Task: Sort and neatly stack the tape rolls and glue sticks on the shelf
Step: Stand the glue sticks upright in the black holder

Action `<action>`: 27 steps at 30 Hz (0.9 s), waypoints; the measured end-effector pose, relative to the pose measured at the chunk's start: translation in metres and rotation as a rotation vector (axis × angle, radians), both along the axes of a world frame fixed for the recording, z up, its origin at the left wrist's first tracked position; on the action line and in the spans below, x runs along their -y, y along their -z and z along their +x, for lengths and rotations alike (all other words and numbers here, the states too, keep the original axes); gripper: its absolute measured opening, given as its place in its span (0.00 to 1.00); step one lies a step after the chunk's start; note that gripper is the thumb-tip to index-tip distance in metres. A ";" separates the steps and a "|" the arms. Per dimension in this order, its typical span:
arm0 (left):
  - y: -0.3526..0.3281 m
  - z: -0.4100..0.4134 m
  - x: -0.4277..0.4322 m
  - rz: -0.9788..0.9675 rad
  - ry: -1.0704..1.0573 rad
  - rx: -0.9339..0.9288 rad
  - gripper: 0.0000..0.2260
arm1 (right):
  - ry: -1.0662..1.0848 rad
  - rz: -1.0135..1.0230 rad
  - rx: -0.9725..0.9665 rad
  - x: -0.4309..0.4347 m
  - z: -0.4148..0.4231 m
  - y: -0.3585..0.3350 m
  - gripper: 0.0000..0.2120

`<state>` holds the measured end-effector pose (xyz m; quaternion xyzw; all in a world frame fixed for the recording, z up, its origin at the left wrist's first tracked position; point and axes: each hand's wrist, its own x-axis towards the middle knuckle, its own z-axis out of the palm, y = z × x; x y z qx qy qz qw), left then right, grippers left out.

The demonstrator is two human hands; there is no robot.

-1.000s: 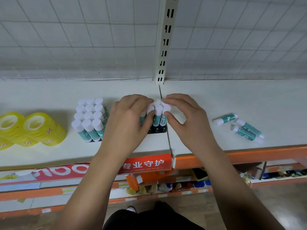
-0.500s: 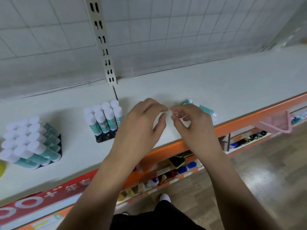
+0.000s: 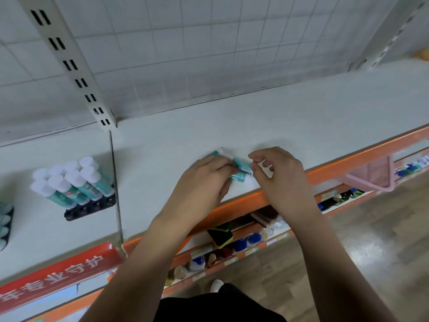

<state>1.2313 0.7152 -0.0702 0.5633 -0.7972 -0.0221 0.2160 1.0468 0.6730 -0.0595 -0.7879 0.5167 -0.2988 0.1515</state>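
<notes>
On red strip point(image 3: 58, 273) along shelf's point(image 3: 278, 126) front edge, left end: white characters 专业守护, tilted, after 1 more character, partly cut off. On standing glue sticks point(image 3: 76, 182): small red mark and print, too blurred to read. On lower-shelf tags point(image 3: 251, 251): illegible.

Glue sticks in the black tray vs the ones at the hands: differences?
The tray sticks stand on end, packed in the black tray; the loose sticks lie flat on the shelf. The tray sticks are untouched; the left hand and right hand grip the loose sticks. Both have teal bodies, white caps.
</notes>
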 end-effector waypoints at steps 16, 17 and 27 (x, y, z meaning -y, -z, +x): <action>-0.007 0.023 -0.021 0.150 -0.102 -0.133 0.11 | -0.015 0.266 -0.026 0.018 0.021 0.002 0.09; -0.007 0.026 -0.023 0.147 -0.107 -0.137 0.11 | 0.007 0.260 -0.028 0.018 0.023 0.002 0.09; -0.016 0.082 -0.068 0.096 -0.152 -0.219 0.11 | 0.021 -0.018 0.192 -0.025 0.058 -0.016 0.06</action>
